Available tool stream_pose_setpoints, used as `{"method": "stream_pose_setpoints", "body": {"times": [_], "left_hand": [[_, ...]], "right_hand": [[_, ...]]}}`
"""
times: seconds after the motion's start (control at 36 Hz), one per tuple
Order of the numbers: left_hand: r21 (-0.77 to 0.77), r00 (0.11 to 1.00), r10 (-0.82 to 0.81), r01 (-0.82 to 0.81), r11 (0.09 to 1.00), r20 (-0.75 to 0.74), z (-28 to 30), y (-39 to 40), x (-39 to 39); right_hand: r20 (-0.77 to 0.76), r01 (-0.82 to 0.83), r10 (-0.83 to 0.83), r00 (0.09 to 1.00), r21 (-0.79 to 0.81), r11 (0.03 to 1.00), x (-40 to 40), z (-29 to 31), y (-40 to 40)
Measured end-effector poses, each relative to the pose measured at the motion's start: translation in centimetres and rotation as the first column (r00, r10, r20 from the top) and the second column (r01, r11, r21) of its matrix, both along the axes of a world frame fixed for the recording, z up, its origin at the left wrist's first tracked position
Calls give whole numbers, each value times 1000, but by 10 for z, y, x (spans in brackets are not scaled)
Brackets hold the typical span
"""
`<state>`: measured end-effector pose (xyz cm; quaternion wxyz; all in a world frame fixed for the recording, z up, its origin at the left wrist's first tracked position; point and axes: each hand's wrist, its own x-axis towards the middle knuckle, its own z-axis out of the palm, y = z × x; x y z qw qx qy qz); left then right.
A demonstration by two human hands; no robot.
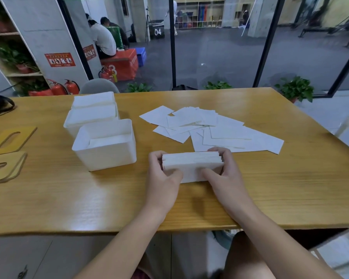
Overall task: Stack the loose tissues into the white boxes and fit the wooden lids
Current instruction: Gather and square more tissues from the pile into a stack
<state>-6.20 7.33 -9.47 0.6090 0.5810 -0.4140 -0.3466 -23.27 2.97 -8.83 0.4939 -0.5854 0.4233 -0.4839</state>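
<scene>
Gripping tissue stack [191, 166] — left hand [164, 174], right hand [223, 174], fingers curled.

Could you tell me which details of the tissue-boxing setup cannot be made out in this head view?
- Tissue stack: sheet count, edges blur together; both ends covered by left hand and right hand.
- Near white box: fill depth, front wall hides it.
- Wooden lids: cut off by the left edge.

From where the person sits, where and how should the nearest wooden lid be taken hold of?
Grip the nearest wooden lid by its right-hand long edge, coming from the right. It lies flat on the table, partly out of view, and that edge faces the hands; the slot is too narrow.
</scene>
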Motion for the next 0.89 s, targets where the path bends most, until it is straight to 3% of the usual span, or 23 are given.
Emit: {"method": "stream_pose_setpoints", "body": {"times": [0.67, 0.89], "left_hand": [[-48, 1000, -23, 23, 999, 8, 3, -4, 3], [-36, 998, -11, 9, 999, -55, -1, -8, 9]], "right_hand": [[-55, -119, 122, 991, 63, 991, -2, 12, -5], [-61, -142, 147, 987, 79, 987, -5, 10, -14]]}}
